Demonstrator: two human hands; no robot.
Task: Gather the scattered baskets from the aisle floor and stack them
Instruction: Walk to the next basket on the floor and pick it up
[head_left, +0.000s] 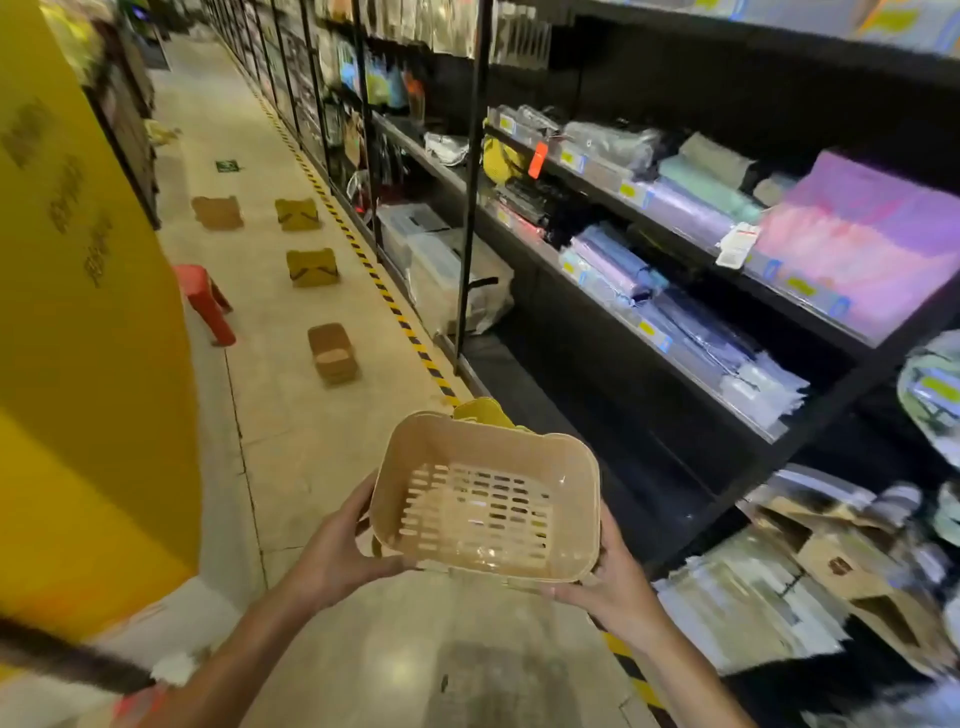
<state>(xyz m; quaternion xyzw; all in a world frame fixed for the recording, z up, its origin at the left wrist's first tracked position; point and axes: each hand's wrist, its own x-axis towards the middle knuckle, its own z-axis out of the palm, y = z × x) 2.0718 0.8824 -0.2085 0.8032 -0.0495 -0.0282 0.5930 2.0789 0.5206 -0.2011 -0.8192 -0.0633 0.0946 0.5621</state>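
**Risk: basket slips before it is stacked**

Beige basket (485, 499) is airborne, clamped between left hand (340, 551) and right hand (605, 577) at its rim only. Yellow basket (485, 413) sits just behind it. Four baskets ahead; red stool (205, 301) is a trip hazard.

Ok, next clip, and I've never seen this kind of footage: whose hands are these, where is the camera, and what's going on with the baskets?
The single picture comes from a wide-angle camera worn on a person's head, looking forward and down a shop aisle. The left hand and right hand are the wearer's own, gripping a beige basket by its sides. A yellow basket peeks out behind it. On the floor ahead lie four more: brown basket, two yellow-green ones, and a tan one. A red stool stands left, shelves right.
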